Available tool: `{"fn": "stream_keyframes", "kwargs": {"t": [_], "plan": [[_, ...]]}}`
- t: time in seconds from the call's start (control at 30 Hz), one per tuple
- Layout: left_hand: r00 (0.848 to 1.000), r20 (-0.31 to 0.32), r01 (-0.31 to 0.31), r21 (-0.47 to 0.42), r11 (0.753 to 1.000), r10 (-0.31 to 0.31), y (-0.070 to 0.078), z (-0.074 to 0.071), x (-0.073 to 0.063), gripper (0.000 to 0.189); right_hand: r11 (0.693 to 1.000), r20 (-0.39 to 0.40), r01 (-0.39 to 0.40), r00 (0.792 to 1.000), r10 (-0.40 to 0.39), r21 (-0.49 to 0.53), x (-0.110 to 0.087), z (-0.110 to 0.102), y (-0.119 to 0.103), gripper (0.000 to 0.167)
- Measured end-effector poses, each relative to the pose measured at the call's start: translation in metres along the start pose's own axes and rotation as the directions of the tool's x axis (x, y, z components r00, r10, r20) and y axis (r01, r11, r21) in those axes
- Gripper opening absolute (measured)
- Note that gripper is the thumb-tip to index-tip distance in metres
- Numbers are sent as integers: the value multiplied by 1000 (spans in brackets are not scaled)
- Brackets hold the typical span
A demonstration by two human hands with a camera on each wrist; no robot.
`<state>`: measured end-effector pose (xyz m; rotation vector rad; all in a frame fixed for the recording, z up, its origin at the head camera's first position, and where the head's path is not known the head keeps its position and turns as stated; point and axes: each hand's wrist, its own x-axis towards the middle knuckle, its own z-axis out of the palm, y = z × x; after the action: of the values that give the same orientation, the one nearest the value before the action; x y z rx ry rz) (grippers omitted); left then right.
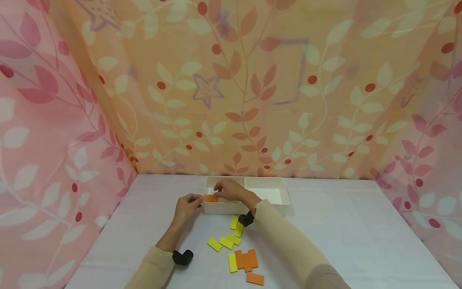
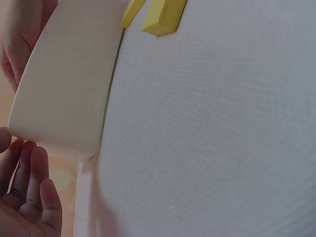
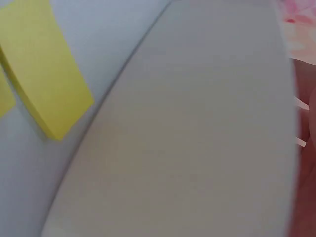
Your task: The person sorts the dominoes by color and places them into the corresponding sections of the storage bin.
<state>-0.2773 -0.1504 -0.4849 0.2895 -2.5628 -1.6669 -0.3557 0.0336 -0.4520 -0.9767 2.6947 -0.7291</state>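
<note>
A white two-compartment box (image 1: 265,208) stands on the table in the head view. My left hand (image 1: 186,208) is at its left end, fingers loosely bent. In the left wrist view the fingertips (image 2: 39,160) are right at the box's end wall. My right hand (image 1: 232,190) reaches down into the left compartment, next to orange blocks (image 1: 208,198) standing along the front wall. Its fingers bend downward; the wall of the box hides most of it in the right wrist view. I cannot tell whether it grips a block.
Several yellow blocks (image 1: 226,243) lie in front of the box, one yellow block (image 3: 47,74) close to its front wall. Nearer me lie several orange blocks (image 1: 247,261), with a yellow block (image 1: 232,263) beside them. Patterned cloth (image 1: 245,88) hangs behind the table and at both sides.
</note>
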Motion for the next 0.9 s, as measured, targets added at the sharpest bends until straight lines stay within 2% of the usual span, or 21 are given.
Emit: {"fn": "stream_keyframes", "kwargs": {"t": [0.2,0.33,0.57,0.7,0.9], "plan": [[1000,9,17,6,1000,-17,0,0,1,23,996,-40,48,998,-45,71,-14,-12,-4,27],[1000,7,25,9,1000,-25,1,0,0,23,992,-31,57,998,-54,111,-26,-17,-12,28],[1000,24,18,7,1000,-18,-1,0,-3,24,988,-46,141,989,-139,59,-48,-26,-28,24],[999,23,34,9,999,-35,-3,1,-4,25,980,-49,188,982,-185,73,-64,-30,-34,21],[998,30,47,-9,999,-46,1,-2,0,25,973,-45,212,977,-209,89,-82,-42,-39,22]]}}
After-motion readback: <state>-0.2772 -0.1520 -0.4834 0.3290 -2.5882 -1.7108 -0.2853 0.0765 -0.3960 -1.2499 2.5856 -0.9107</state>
